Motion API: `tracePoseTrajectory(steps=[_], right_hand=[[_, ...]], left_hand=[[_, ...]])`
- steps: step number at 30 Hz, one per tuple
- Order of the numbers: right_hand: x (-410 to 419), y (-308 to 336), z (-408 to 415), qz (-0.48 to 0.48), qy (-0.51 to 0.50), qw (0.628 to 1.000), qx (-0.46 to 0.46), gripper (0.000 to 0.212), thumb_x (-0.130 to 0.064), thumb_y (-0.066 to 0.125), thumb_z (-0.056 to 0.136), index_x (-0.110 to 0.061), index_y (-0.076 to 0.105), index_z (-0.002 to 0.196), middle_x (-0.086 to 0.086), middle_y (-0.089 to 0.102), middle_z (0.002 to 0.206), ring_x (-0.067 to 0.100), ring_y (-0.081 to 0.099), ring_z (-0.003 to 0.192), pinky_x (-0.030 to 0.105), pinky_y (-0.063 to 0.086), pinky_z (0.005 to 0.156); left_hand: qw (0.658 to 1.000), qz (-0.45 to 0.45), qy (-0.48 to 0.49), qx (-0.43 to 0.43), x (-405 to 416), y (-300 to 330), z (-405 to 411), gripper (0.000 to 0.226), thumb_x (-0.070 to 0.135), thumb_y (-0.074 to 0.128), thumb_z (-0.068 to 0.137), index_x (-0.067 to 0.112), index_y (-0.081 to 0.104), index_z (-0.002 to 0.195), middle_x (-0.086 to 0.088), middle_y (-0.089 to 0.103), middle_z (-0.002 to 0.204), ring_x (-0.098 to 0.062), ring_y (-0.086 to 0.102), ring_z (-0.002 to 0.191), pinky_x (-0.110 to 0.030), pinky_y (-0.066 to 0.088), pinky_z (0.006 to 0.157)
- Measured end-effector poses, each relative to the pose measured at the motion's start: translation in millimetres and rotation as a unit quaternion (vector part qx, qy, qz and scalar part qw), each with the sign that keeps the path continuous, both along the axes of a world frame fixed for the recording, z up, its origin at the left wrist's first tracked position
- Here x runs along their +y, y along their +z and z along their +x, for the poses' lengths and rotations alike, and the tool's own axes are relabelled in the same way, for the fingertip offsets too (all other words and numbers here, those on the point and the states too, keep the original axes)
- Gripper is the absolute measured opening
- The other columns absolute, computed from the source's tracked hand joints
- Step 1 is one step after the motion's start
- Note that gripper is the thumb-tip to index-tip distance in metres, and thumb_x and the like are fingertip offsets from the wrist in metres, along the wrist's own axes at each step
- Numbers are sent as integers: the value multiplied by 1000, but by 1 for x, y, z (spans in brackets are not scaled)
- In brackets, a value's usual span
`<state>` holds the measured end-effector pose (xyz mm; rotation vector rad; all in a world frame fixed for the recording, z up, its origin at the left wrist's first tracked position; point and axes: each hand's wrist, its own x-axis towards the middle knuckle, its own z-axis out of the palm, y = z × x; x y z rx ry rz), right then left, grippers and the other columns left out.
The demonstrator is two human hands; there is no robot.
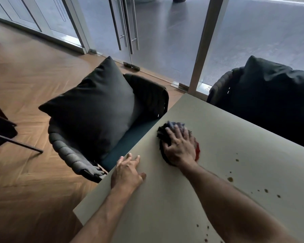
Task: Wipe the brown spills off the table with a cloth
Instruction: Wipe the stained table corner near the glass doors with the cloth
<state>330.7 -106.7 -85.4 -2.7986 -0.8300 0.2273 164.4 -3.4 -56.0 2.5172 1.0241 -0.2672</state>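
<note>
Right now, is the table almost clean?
Not yet. The pale table looks clean near its left edge. The right hand presses a dark bunched cloth flat; the left hand rests flat nearby. Small brown spill drops remain to the right, untouched.

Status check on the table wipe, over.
Right hand pressing dark cloth flat on table. Left hand braced open at table edge. Brown spills remain right of the forearm. Nothing in the way.

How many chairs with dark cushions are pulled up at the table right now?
2. One chair stands at the table's left edge, beyond the left hand. The other chair is at the far right edge. More may sit outside the view.
</note>
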Motion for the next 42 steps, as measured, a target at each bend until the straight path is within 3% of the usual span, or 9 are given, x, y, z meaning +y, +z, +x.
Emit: tracePoseTrajectory(steps=[5,12,19,24,26,29,34,39,42], right_hand=[[-49,-11,-55,30,161,986,-42,56,-57,31,89,-40,32,143,-7,31,154,24,21,145,38,4,119],[-51,-5,5,6,-20,1000,3,57,-57,29,91,-42,22,146,-6,13,160,21,4,147,42,1,120],[-87,-11,-68,27,203,976,-72,56,-59,38,86,-41,37,140,-5,39,150,27,35,139,42,14,117],[-77,-10,-26,8,2,1000,-12,58,-59,28,89,-44,23,145,-6,16,159,22,7,147,40,2,120],[-40,-9,-31,14,-5,1000,-6,58,-59,31,89,-42,24,145,-5,14,160,23,5,147,43,1,120],[-14,-7,-65,18,70,997,-6,60,-60,33,87,-41,28,144,-5,18,159,25,9,146,44,2,119],[-78,-16,-91,13,245,968,-51,62,-66,33,84,-45,29,142,-5,29,156,25,21,145,43,12,119],[-64,-13,-85,-10,73,997,-31,67,-70,21,81,-47,19,144,-4,14,160,24,4,147,43,-2,119],[-37,-9,-102,-16,64,998,-20,65,-67,27,83,-46,20,144,-3,12,160,27,2,147,45,-2,119]], left_hand=[[1000,-29,-13,0,4,6,-4,71,38,67,83,33,32,145,3,23,158,-23,21,145,-30,25,118],[999,-13,-34,26,5,3,-3,74,34,65,85,34,25,147,5,18,159,-25,19,146,-33,26,118],[999,-28,-45,7,13,5,-11,75,41,69,81,30,31,146,2,23,158,-23,22,145,-33,23,119],[999,-12,-48,-7,10,0,-16,73,42,64,85,26,30,147,2,24,158,-23,23,145,-32,22,118],[998,0,-59,8,12,0,-15,73,46,63,84,27,30,147,2,24,158,-24,24,144,-31,23,117],[996,-1,-82,33,14,6,-15,74,47,61,85,27,28,148,2,21,159,-25,23,144,-31,22,118],[990,4,-110,92,9,16,-32,82,54,58,78,35,20,148,0,11,160,-26,15,144,-42,23,116],[991,32,-79,105,0,21,-62,88,63,62,65,42,25,142,-5,21,150,-29,24,135,-46,33,106],[992,28,-80,98,-2,20,-70,87,58,62,68,37,24,144,-3,18,155,-28,22,139,-44,31,109]])
